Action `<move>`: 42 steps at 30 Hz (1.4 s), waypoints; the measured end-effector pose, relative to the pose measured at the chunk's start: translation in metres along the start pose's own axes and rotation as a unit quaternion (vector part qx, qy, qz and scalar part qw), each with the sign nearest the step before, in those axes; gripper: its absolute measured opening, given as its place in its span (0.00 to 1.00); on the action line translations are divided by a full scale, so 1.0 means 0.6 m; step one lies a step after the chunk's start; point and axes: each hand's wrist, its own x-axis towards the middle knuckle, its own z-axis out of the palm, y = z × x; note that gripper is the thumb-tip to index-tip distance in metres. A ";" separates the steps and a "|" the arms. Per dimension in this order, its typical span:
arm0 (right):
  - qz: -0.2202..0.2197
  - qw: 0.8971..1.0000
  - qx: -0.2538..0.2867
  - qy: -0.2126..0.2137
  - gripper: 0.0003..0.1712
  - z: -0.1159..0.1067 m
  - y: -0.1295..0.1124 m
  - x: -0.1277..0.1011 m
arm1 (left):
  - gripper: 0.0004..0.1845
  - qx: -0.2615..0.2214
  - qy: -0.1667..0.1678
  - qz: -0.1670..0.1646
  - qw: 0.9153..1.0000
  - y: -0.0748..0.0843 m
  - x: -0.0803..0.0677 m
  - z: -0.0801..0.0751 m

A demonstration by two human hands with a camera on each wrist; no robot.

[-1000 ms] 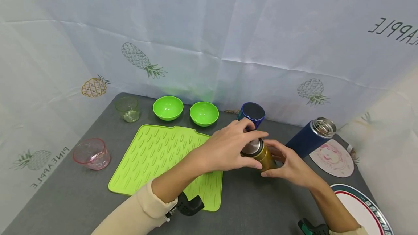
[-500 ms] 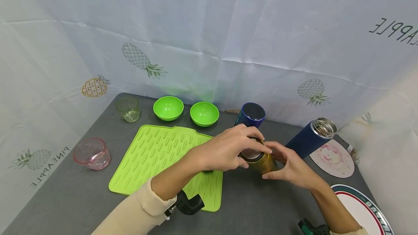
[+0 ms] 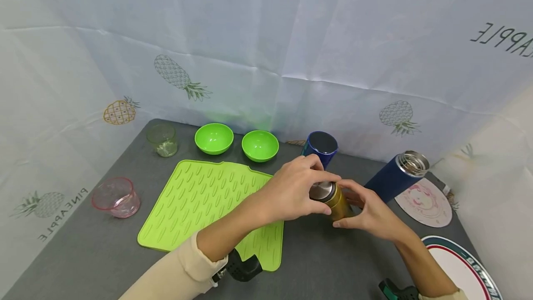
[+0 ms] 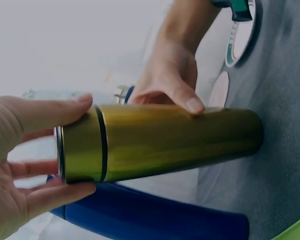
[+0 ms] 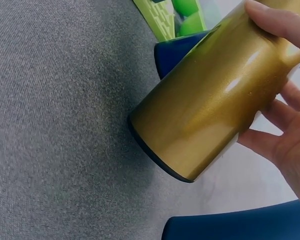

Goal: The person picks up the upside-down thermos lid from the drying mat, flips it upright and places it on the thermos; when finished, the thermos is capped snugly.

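Note:
A gold thermos bottle (image 3: 336, 199) stands with its base on the grey table (image 3: 333, 263), tilted. My left hand (image 3: 329, 192) grips its top end, fingers curled round the cap (image 4: 80, 145), whose steel top (image 3: 321, 190) shows between them. My right hand (image 3: 347, 205) wraps the bottle's body from the right, with its thumb (image 4: 187, 102) on the gold wall. In the right wrist view the gold bottle (image 5: 210, 105) leans over the table, and the right hand's fingers (image 5: 285, 142) lie behind it.
A lime ribbed mat (image 3: 204, 198) lies to the left. Behind it are two green bowls (image 3: 214, 138) (image 3: 260, 145) and a clear glass (image 3: 162, 140). A pink glass bowl (image 3: 116, 196) sits far left. A blue cup (image 3: 320, 145), an open blue flask (image 3: 395, 175), a coaster (image 3: 424, 200) and a plate (image 3: 462, 267) are on the right.
My left hand has turned on the bottle's cap: half a second ago its fingers covered the top, now the steel top shows again. The right hand and bottle have barely moved.

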 end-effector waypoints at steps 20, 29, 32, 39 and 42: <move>-0.023 0.999 0.024 -0.013 0.48 0.000 0.002 0.010 | 0.27 -0.040 -0.023 0.078 0.996 -0.028 0.000 -0.008; -0.028 1.000 0.002 0.002 0.47 -0.003 0.005 0.004 | 0.34 -0.057 -0.013 0.040 0.997 -0.026 -0.009 -0.014; -0.017 1.000 0.000 0.026 0.47 -0.009 0.003 -0.001 | 0.32 -0.065 0.017 0.027 0.997 -0.027 -0.019 -0.027; -0.022 0.992 0.019 0.124 0.53 -0.028 -0.001 -0.006 | 0.23 -0.065 0.038 -0.005 0.997 -0.053 -0.053 -0.056; -0.029 0.986 0.051 0.155 0.55 -0.031 0.000 -0.004 | 0.23 -0.066 0.030 -0.023 0.997 -0.075 -0.071 -0.059</move>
